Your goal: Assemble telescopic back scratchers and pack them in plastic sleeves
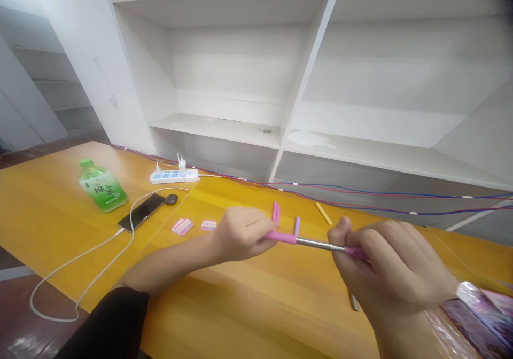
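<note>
My left hand (pixel 244 234) is closed around one end of a pink tube (pixel 285 237). A thin metal rod (pixel 318 244) runs from the tube's other end toward my right hand (pixel 395 263). That hand is closed on the purple-pink end (pixel 356 252) of the rod, which its fingers partly cover. The whole piece is held nearly level above the table. Below my right hand shows the tip of a metal piece (pixel 353 301); the rest is hidden. Behind my hands lie two short pink tubes (pixel 276 212), a lilac tube (pixel 297 225) and a yellow tube (pixel 324 213).
Small pink printed cards (pixel 183 226) lie left of my hands on the wooden table (pixel 224 305). Farther left are a phone (pixel 142 212) with a white cable, a green tea bottle (pixel 103 188) and a power strip (pixel 174 176). Plastic-wrapped packs (pixel 476 321) sit at right. Shelves rise behind.
</note>
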### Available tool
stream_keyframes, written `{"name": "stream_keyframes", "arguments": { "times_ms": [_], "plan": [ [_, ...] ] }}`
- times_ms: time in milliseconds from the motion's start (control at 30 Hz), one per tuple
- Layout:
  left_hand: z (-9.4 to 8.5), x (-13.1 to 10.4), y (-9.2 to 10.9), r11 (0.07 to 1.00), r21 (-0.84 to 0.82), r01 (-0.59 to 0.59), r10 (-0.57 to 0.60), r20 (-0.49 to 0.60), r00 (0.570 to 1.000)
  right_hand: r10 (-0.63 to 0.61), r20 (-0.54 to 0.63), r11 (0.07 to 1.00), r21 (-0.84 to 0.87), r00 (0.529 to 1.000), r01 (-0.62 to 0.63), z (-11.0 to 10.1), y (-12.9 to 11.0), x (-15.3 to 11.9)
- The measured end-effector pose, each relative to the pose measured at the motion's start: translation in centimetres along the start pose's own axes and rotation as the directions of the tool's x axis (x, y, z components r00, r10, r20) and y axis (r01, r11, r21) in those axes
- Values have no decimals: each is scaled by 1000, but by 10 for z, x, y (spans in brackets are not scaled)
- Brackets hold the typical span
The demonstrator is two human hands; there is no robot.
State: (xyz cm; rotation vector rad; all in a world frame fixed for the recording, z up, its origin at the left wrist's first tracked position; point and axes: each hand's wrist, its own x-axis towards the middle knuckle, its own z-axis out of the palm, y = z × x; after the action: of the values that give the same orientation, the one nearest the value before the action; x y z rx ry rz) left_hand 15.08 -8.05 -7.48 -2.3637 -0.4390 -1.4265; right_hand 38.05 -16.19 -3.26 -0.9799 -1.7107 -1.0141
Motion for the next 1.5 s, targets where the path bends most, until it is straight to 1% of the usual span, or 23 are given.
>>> {"name": "stream_keyframes", "arguments": {
  "times_ms": [167, 300, 500, 600, 733, 833, 967, 1100, 1167, 1233, 1333, 1400, 1500],
  "plan": [
    [-16, 8, -14, 995, 93, -23, 24, -5, 1000, 47, 125, 999, 13, 991, -49, 17, -4, -3],
    [-27, 16, -23, 985, 151, -89, 87, 18, 996, 49, 174, 998, 33, 983, -56, 24, -8, -7],
    [-34, 21, -21, 958, 215, -191, 184, 53, 982, 62, 187, 998, 1, 980, -63, 23, -8, -9],
    [-38, 22, -21, 952, 196, -233, 224, 69, 972, 34, 197, 999, -17, 980, -31, 25, -7, -11],
    [-43, 24, -19, 945, 173, -279, 261, 119, 958, -27, 262, 1000, -7, 965, 30, 31, -4, -16],
    [-43, 24, -19, 950, 163, -266, 239, 166, 957, -30, 296, 1000, 14, 955, 27, 36, -2, -20],
    [-40, 23, -20, 955, 160, -251, 211, 232, 949, -21, 305, 1000, 20, 952, 16, 37, -1, -23],
    [-36, 22, -16, 945, 250, -211, 122, 329, 936, -6, 308, 1000, -11, 952, 10, 37, -1, -23],
    [-33, 22, -12, 936, 297, -189, 77, 353, 933, -9, 316, 1000, -9, 949, 13, 37, -1, -23],
    [-30, 21, -10, 930, 332, -159, 39, 340, 939, -10, 322, 1000, -5, 947, 12, 38, -1, -23],
    [-27, 20, -10, 924, 376, -69, -35, 262, 965, 8, 310, 1000, -18, 951, -2, 38, 0, -24],
    [-26, 19, -10, 925, 380, -17, -75, 226, 971, 27, 312, 999, -34, 950, -17, 37, 1, -25],
    [-25, 19, -10, 948, 317, 20, -106, 256, 961, 40, 323, 999, -45, 946, -27, 36, 2, -25]
  ]
}}
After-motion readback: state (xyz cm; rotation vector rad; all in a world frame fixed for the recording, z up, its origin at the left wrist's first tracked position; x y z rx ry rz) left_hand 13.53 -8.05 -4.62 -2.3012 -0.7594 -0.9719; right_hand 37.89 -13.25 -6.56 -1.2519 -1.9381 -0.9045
